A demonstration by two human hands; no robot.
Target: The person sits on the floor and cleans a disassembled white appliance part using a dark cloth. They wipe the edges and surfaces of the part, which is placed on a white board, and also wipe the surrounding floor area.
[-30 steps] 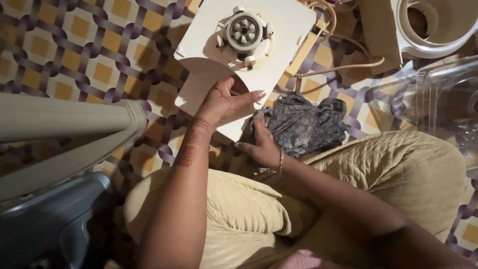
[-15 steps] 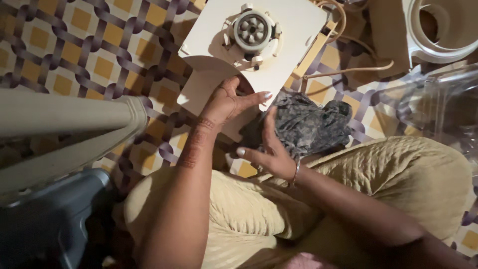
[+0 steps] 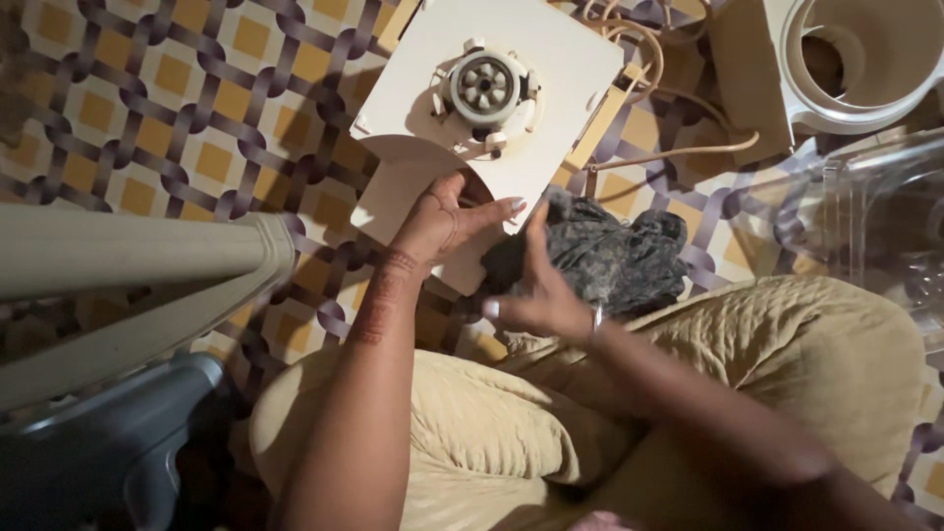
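Left hand [image 3: 441,218] grips the near edge of the cream appliance base [image 3: 492,108], fingers curled over it and thumb extended. Right hand [image 3: 536,295], just right of the base's near corner, lies open with fingers spread against the dark patterned cloth [image 3: 615,254] on the patterned floor [image 3: 177,128]. Beyond the base: a tan cord [image 3: 678,133] and a white round housing [image 3: 855,59].
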